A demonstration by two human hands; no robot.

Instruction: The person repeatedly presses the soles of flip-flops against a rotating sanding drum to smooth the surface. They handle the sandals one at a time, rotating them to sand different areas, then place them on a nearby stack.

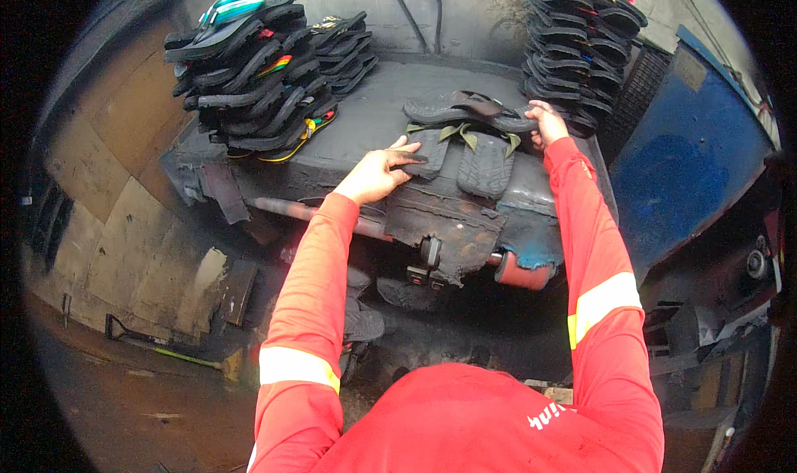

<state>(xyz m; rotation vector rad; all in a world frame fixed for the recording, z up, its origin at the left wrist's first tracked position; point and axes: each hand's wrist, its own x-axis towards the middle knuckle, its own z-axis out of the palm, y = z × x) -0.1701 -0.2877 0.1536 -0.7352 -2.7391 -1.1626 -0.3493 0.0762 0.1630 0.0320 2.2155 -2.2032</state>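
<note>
My right hand [548,125] is closed on the right end of a dark flip-flop with a brownish strap [477,108], which lies crosswise beyond another pair. Nearer to me are two black flip-flops with olive straps, the left one [432,159] and the right one [484,168], their patterned soles facing up. My left hand [382,170] grips the outer edge of the left one, its fingers partly on the sole. All of these are on a dark, worn workbench [398,87].
A tall stack of flip-flops with coloured straps [257,83] stands on the bench's left, with a smaller stack [342,51] behind it. Another tall stack [577,50] rises at the back right. A blue panel [693,141] borders the right side; a yellow-handled shovel [183,353] lies lower left.
</note>
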